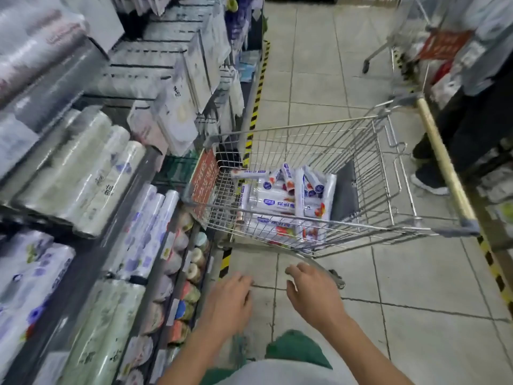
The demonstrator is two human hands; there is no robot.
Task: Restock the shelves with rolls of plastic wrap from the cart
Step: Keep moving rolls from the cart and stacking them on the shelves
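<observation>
A wire shopping cart (361, 168) stands in the aisle ahead of me with several white rolls of plastic wrap (288, 201) piled in its front end. The shelves (91, 257) on my left hold more wrapped rolls (144, 232) lying side by side. My left hand (230, 304) and my right hand (316, 293) hover empty over the floor, just short of the cart's near side, with fingers relaxed and slightly bent. Neither hand touches the cart or a roll.
A person in dark trousers (455, 140) stands at the cart's yellow handle (444, 162) on the right. A second cart (402, 37) is farther down the aisle. Yellow-black tape (255, 107) marks the shelf base. Hanging packets (191, 79) stick out above the shelves.
</observation>
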